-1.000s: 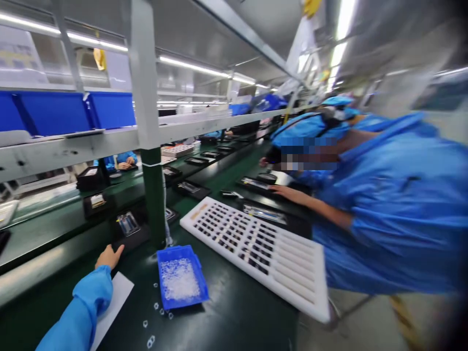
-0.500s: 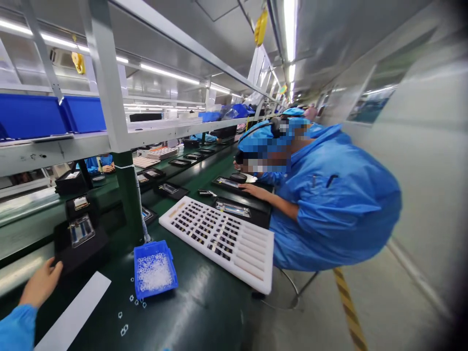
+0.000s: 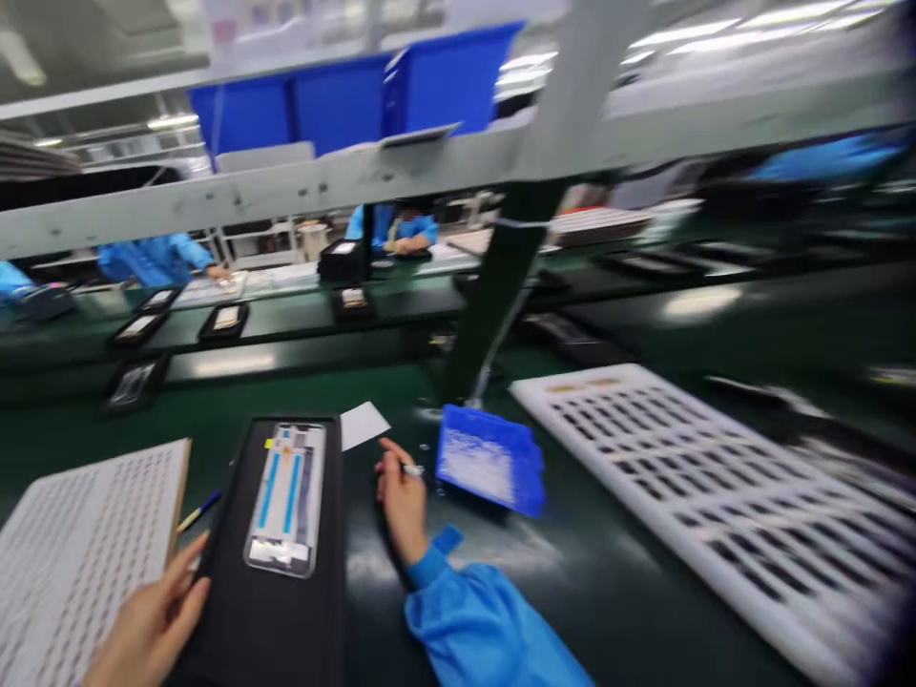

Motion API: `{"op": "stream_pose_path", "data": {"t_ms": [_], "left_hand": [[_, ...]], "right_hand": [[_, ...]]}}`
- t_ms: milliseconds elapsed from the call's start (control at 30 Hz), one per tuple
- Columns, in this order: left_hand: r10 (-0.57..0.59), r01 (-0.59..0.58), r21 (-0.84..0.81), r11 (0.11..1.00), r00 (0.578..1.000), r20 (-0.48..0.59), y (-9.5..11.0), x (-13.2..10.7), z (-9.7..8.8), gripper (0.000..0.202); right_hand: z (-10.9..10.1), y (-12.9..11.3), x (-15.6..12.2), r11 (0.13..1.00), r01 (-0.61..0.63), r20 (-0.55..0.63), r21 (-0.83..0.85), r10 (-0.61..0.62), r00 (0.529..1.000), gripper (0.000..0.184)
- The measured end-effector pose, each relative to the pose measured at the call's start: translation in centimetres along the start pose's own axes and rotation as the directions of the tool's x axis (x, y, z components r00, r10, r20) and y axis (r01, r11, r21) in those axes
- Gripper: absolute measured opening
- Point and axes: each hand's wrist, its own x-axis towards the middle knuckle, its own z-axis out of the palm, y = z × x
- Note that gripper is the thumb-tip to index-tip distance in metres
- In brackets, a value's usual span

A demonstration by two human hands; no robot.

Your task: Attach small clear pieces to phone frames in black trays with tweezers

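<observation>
A black tray [image 3: 286, 620] lies before me, carrying a phone housing [image 3: 286, 496] with blue strips and a clear edge. Thumb and fingers of my left hand [image 3: 154, 611] close on the tray's left edge. To its right, my right hand [image 3: 405, 501] hovers over or rests on the green bench, fingers curled. A small pale tip shows beside those fingers; blur hides what it belongs to. Close by stands a blue bin [image 3: 526, 472] full of small clear pieces. A white sheet [image 3: 364, 425] shows at the tray's far right corner.
At left lies a white slotted tray [image 3: 78, 553], with a pen [image 3: 198, 511] beside it. A large white foam tray [image 3: 630, 487] of dark parts fills the right. A green post [image 3: 493, 296] rises behind the blue bin. Co-workers sit across the line.
The view has swung left. My left hand has gone from beside the black tray to its edge, and the tray now lies nearer, partly over the sheet. My right hand has come into view.
</observation>
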Motion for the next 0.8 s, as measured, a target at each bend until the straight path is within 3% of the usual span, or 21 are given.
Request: {"op": "stream_pose_path", "data": {"t_ms": [167, 267, 367, 433, 500, 633, 700, 800], "left_hand": [[-0.002, -0.003, 0.044, 0.999, 0.996, 0.091, -1.2, -7.5, 3.7, 0.056], [-0.05, 0.038, 0.087, 0.996, 0.989, 0.137, -1.9, -9.3, 6.4, 0.055], [-0.084, 0.057, 0.139, 0.989, 0.977, 0.195, -2.0, -9.2, 7.1, 0.057], [-0.083, 0.053, 0.146, 0.988, 0.975, 0.207, -2.0, -8.3, 5.9, 0.053], [-0.059, 0.037, 0.161, 0.986, 0.99, 0.131, -2.1, -6.6, 3.9, 0.043], [-0.001, 0.015, 0.351, 0.936, 0.999, -0.04, -2.3, -1.2, 0.4, 0.035], [-0.046, 0.053, 0.473, 0.88, 0.999, -0.025, -2.2, 1.9, 0.0, 0.033], [-0.149, 0.101, 0.568, 0.817, 0.988, 0.038, -2.3, 5.8, 0.8, 0.039]], "right_hand": [[0.0, -0.1, -1.1, 0.996, -0.088, 0.093, 0.034, 0.085, 0.992, 0.078], [-0.1, -0.3, -2.0, 0.998, -0.064, 0.142, 0.015, 0.061, 0.988, 0.073], [-0.2, -0.1, -2.4, 0.996, 0.042, 0.213, -0.075, -0.025, 0.977, 0.059], [-0.3, 0.1, -2.6, 0.969, 0.167, 0.283, -0.184, -0.11, 0.953, 0.047], [-0.3, 0.2, -2.8, 0.907, 0.311, 0.376, -0.286, -0.192, 0.906, 0.036], [1.0, 0.0, -2.9, 0.738, 0.57, 0.592, -0.361, -0.291, 0.751, 0.04], [2.1, -0.2, -3.1, 0.668, 0.642, 0.647, -0.376, -0.306, 0.698, 0.044], [3.6, -0.2, -3.3, 0.605, 0.695, 0.674, -0.387, -0.329, 0.662, 0.035]]}}
